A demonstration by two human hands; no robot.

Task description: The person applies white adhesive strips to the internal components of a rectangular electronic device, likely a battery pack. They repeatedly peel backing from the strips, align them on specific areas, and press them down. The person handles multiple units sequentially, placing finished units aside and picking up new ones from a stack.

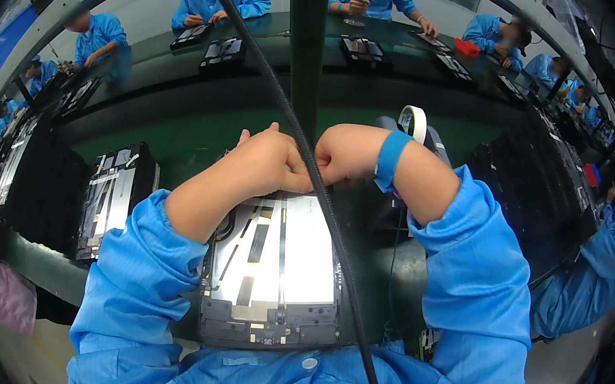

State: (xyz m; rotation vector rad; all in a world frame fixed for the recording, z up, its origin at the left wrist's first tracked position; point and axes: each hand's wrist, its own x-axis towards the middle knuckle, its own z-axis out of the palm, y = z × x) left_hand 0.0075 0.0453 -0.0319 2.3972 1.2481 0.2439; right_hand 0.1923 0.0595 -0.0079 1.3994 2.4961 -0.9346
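In front of me lies a flat electronic panel assembly point(308, 249) with a shiny silver face, dark strips along it and a black frame at its near end. Both my hands meet over its far edge. My left hand point(269, 161) is closed in a pinch, with a couple of fingers raised. Beside it my right hand point(354, 152) bends down from the wrist, its fingers pressed together and touching or nearly touching the left fingertips. Whatever they pinch is hidden or too small to name. A blue band point(391, 160) circles my right wrist.
A roll of white tape point(412, 124) stands beyond my right wrist. Stacks of similar panels rise at left point(114, 193) and right point(535, 188). A dark cable point(287, 106) crosses the view diagonally, before a green post point(306, 40). Blue-clad co-workers sit across the green bench.
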